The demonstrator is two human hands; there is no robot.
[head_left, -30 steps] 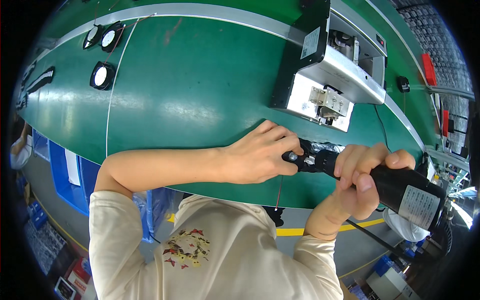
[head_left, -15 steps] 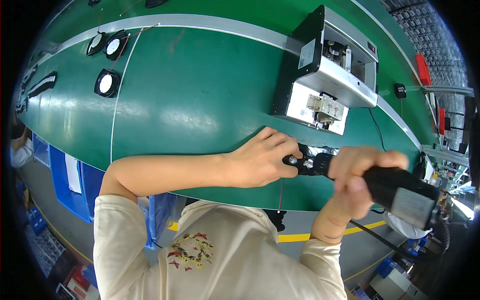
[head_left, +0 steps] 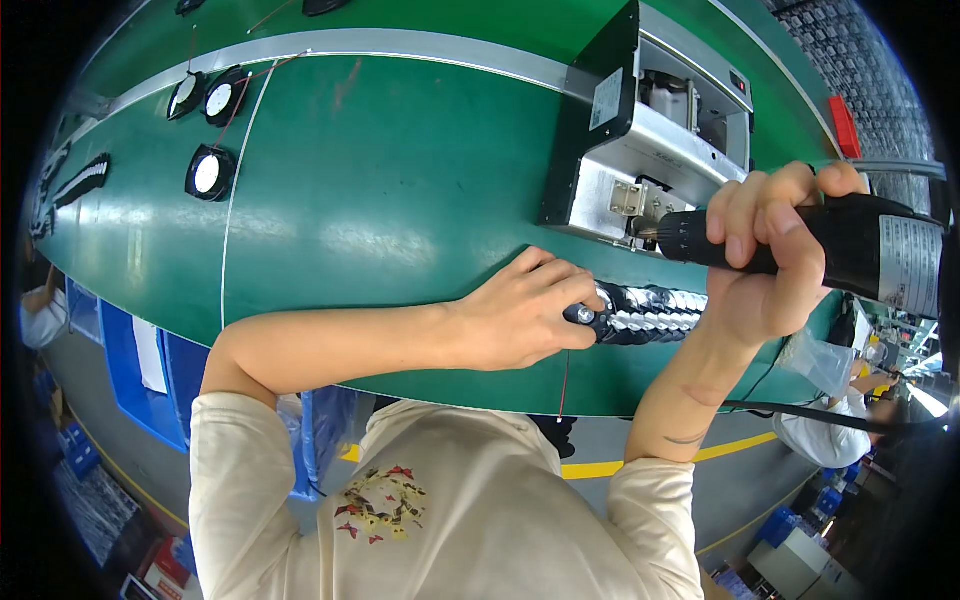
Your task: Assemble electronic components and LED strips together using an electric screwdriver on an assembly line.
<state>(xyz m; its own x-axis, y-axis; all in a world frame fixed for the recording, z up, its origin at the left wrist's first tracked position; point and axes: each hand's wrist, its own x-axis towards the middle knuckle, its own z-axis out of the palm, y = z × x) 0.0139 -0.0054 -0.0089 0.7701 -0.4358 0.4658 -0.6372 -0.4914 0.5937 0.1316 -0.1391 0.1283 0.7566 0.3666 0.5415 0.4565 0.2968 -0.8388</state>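
Observation:
My right hand (head_left: 770,240) is wrapped round a black electric screwdriver (head_left: 875,250), held level above the bench. The tip of the screwdriver meets the front block of a silver-and-black screw feeder (head_left: 665,135), though the exact contact is hard to make out. My left hand (head_left: 530,312) rests on the bench near its front edge, fingers curled over a small black part (head_left: 583,315) that they mostly hide. A thin red wire trails from beneath that hand toward the edge. Right beside the part lies a row of black-and-silver pieces (head_left: 655,315).
Several black round-faced units (head_left: 208,174) with red wires sit on the green bench (head_left: 380,200) at the far left, near a ribbed black strip (head_left: 82,180). Blue bins (head_left: 150,370) stand below the left edge. A dark cable (head_left: 810,412) runs beside my right forearm.
My right hand has lifted the screwdriver up and away from the black part to the feeder's front block. The row of pieces now shows. My left hand has hardly moved.

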